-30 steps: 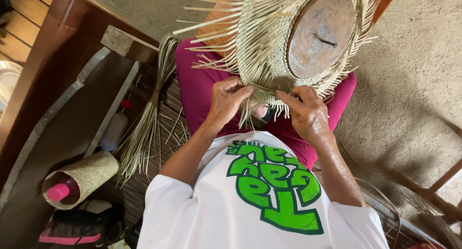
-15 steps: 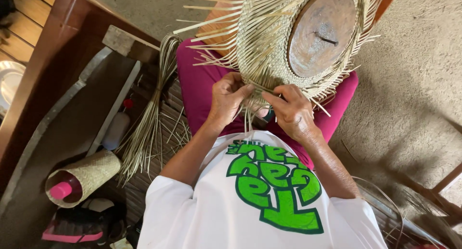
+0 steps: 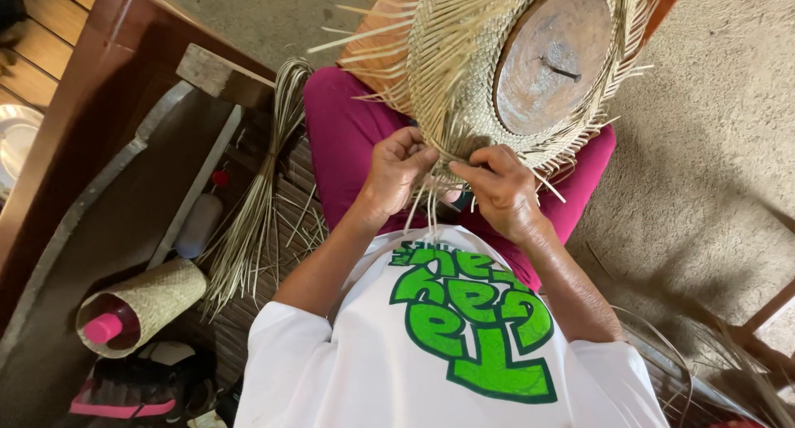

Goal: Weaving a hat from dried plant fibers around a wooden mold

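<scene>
Straw hat (image 3: 464,72) rests on my lap, straight ahead of both hands, its round wooden block (image 3: 556,57) facing up. My left hand (image 3: 396,173) and right hand (image 3: 497,189) sit equally near, each pinched closed on loose strands (image 3: 431,204) hanging from the near brim edge toward my chest.

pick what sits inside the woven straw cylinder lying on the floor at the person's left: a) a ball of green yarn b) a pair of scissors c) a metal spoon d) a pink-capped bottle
d: the woven straw cylinder lies on its side, and a pink-capped bottle shows in its open mouth.
</scene>
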